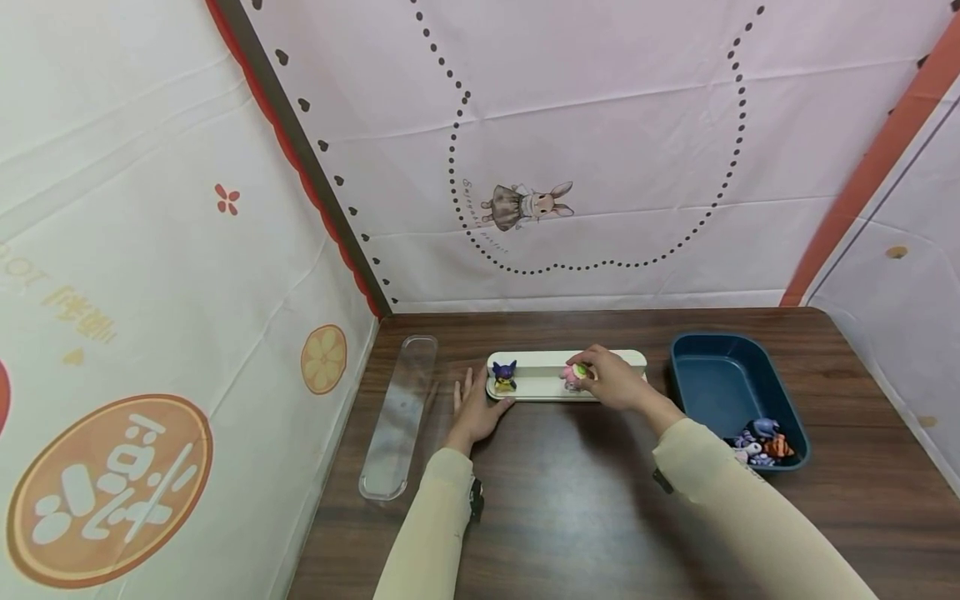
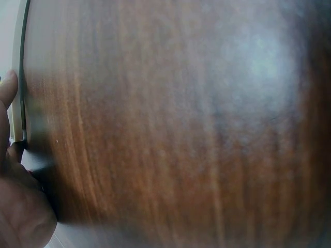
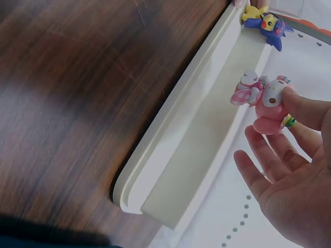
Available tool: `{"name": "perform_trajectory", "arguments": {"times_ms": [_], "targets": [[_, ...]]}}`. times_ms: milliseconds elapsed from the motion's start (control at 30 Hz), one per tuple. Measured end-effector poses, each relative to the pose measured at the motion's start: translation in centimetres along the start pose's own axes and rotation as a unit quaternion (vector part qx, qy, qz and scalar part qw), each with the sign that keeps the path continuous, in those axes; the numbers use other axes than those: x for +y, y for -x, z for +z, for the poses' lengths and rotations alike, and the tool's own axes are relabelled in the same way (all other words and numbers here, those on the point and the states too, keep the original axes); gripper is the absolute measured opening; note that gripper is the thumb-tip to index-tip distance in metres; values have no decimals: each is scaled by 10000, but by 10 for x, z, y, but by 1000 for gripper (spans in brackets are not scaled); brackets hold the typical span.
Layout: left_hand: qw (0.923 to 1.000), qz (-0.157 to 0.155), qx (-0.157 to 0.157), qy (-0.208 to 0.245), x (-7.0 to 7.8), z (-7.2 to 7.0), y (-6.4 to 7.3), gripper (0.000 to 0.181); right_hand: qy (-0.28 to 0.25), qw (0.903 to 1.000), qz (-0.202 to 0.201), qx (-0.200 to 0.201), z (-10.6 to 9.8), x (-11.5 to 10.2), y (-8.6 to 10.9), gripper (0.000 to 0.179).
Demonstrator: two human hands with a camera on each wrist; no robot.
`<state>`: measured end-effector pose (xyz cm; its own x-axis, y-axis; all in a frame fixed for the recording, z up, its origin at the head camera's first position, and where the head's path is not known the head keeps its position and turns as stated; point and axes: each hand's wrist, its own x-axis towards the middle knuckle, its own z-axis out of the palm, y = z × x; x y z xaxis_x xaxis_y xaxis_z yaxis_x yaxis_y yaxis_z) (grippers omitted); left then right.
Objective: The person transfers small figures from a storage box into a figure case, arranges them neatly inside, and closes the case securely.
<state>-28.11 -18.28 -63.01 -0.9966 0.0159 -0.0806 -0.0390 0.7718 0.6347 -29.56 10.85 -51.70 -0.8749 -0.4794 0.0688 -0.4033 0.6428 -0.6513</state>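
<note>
A long white tray [image 1: 536,383] with a raised step along its back lies on the table. At its left end stands a small figurine in purple and yellow [image 1: 504,377]. My left hand [image 1: 477,414] rests against that end, thumb along the front edge and the other fingers spread. Over the tray's right half, my right hand [image 1: 617,379] pinches a pink figurine [image 3: 270,106] between thumb and fingers. The figurine has a white face and a pink checked part, and a bit of green shows beside the fingers. In the left wrist view only part of the left hand [image 2: 20,206] shows.
A blue bin [image 1: 720,375] stands right of the tray, several figurines [image 1: 765,442] heaped in its near corner. Left of the tray lies a long clear plastic cover [image 1: 401,417]. Printed cloth [image 1: 600,125] rises behind the wooden table [image 1: 555,500] and along both sides.
</note>
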Motion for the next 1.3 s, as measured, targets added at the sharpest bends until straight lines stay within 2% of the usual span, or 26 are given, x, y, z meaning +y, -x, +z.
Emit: {"name": "perform_trajectory", "arguments": {"times_ms": [267,400,767,967,1300], "targets": [[10000,7,-21,-34,-2,2,-1,93,63,9998,103,-154,12,0,-7,34],[9999,-93,-68,-121,-4,4,-2,93,103,9999,24,-111,18,-2,-11,33],[9998,-80,-89,-147,-3,1,-1,93,185,9994,-285,-12,33,-11,-22,31],[9997,-123,-103,-194,-3,3,-2,93,232,9994,-254,19,41,-14,-28,33],[10000,-18,-15,-74,-4,2,-2,93,235,9993,-93,281,57,-16,-37,37]]}}
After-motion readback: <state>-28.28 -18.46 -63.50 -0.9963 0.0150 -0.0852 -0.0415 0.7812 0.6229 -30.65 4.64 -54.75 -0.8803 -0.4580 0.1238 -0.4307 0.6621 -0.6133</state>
